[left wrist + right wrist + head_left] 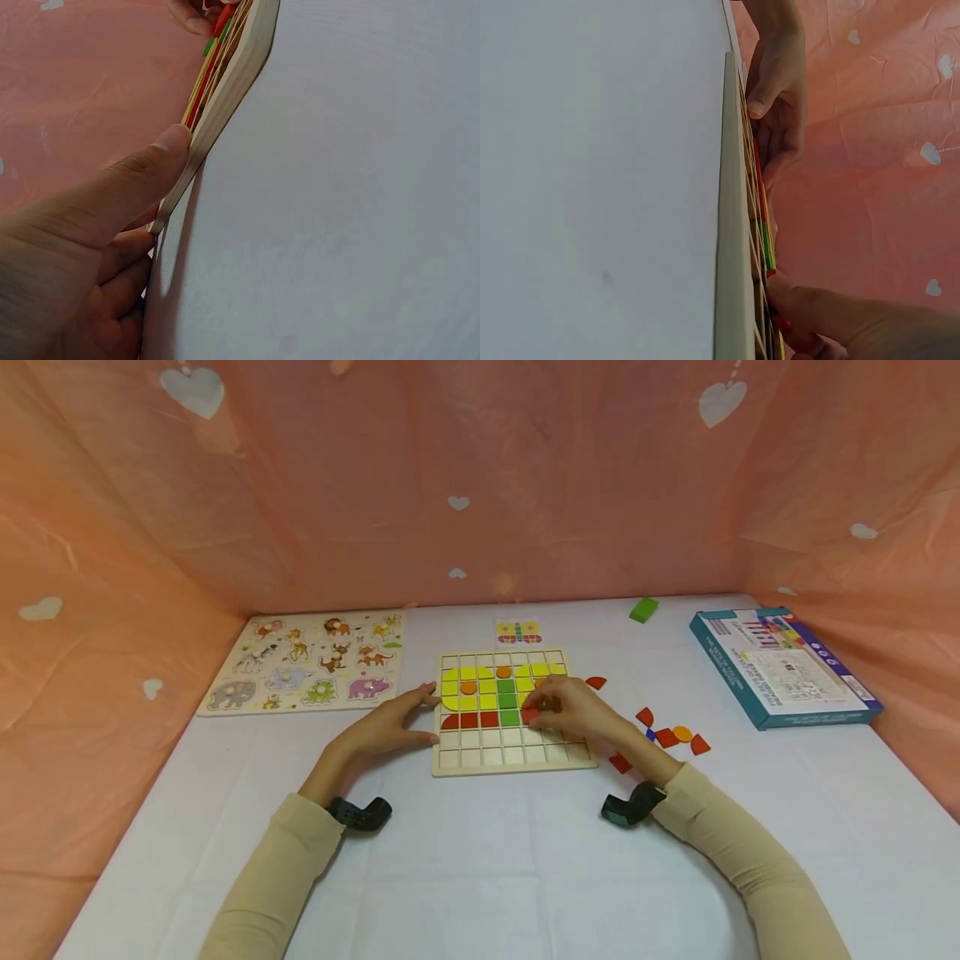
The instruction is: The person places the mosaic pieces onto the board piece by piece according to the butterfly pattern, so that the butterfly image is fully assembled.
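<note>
A wooden grid board lies in the middle of the table, holding yellow, orange, green and red tiles in its cells. My right hand pinches a red tile over the board, just right of the green column. In the right wrist view the thumb and fingertips are low at the tile row. At the board's left edge, my left hand rests its thumb and fingertips, fairly straight. The left wrist view shows that thumb touching the wooden rim.
Loose red, orange and blue pieces lie right of the board. Behind it is a small pattern card. An animal puzzle board sits at the left, a teal-edged box at the right, and green pieces at the back.
</note>
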A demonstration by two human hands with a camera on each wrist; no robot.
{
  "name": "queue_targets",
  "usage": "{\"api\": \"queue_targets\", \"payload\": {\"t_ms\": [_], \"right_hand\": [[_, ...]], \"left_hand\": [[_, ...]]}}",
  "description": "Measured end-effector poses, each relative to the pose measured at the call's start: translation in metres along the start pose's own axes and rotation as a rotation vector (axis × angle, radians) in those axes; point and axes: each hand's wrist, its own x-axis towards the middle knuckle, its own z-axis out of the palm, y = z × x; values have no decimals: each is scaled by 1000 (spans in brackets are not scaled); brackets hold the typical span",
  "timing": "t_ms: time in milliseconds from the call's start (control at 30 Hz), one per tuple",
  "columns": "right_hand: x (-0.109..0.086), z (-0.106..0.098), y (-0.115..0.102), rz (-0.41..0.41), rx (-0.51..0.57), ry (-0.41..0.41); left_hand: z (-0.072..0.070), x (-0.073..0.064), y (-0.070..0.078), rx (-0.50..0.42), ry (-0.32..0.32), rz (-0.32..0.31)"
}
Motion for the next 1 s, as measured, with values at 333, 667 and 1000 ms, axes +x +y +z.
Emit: {"api": "queue_targets", "payload": {"t_ms": [333, 667, 1000], "right_hand": [[1, 3, 4, -19, -41, 11], [1, 6, 3, -14, -71, 14], [-10, -31, -3, -46, -60, 124]], "left_hand": [[0, -1, 1, -5, 3, 2], [0, -1, 0, -5, 4, 5], [-1, -2, 1, 7, 2, 7]]}}
